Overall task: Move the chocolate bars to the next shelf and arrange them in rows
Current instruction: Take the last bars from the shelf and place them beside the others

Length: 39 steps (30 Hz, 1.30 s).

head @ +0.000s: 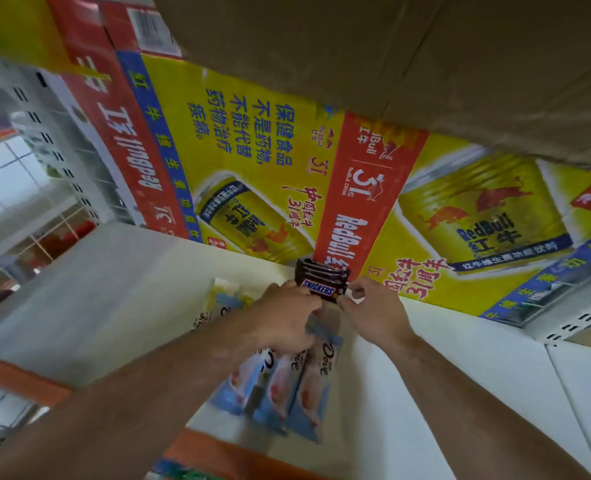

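A stack of several dark brown Snickers bars (322,278) stands on the white shelf (460,358), against the Red Bull carton behind. My left hand (287,317) grips the stack's left end and my right hand (373,313) pinches its right end. In front of the stack lie rows of light blue Dove bars (307,386), side by side, reaching towards the shelf's front edge. My left hand hides the far ends of some Dove bars.
A large yellow and red Red Bull carton (252,161) fills the back of the shelf. A brown cardboard box (425,57) hangs overhead. An orange shelf edge strip (17,379) runs at the front left. More pale packets (224,299) lie left of the stack.
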{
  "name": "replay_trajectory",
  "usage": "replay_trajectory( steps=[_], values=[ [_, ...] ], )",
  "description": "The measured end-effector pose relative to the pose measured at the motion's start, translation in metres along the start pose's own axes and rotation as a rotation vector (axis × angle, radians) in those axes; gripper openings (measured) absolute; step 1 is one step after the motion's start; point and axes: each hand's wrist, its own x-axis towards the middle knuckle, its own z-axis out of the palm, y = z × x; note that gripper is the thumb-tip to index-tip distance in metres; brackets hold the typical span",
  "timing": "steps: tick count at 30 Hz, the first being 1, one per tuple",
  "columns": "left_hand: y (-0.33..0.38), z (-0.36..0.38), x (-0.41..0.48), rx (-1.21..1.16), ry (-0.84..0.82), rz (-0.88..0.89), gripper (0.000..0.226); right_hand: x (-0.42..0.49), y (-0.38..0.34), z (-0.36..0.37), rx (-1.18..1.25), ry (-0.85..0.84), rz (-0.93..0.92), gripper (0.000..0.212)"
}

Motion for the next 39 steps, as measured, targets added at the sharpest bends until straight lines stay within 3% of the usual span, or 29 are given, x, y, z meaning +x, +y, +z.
replay_trajectory(
  steps=[5,12,17,21,25,30,39],
  values=[
    [-0.015,-0.008,-0.005,0.044,-0.075,0.080,0.062,0.010,-0.018,0.013,-0.041,0.058,0.042,0.030],
    [-0.022,-0.011,-0.008,0.011,-0.122,0.127,0.043,0.013,-0.020,0.019,-0.027,0.075,0.109,0.022],
    [-0.018,-0.018,-0.009,-0.177,-0.159,0.101,0.034,0.003,-0.014,0.011,0.197,0.080,0.199,0.024],
    [-0.015,-0.025,-0.013,-0.439,-0.231,0.075,0.031,-0.014,-0.003,0.003,0.383,0.104,0.257,0.016],
    [-0.016,-0.033,-0.011,-0.688,-0.223,0.089,0.015,-0.041,0.011,-0.011,0.570,0.109,0.280,0.013],
    [0.001,-0.031,-0.002,-1.097,-0.178,0.001,0.017,-0.078,0.035,-0.031,0.684,0.166,0.305,0.005],
    [0.092,-0.003,-0.008,-1.171,-0.168,0.025,0.014,-0.158,0.108,-0.079,0.752,0.275,0.338,0.004]
  ],
)
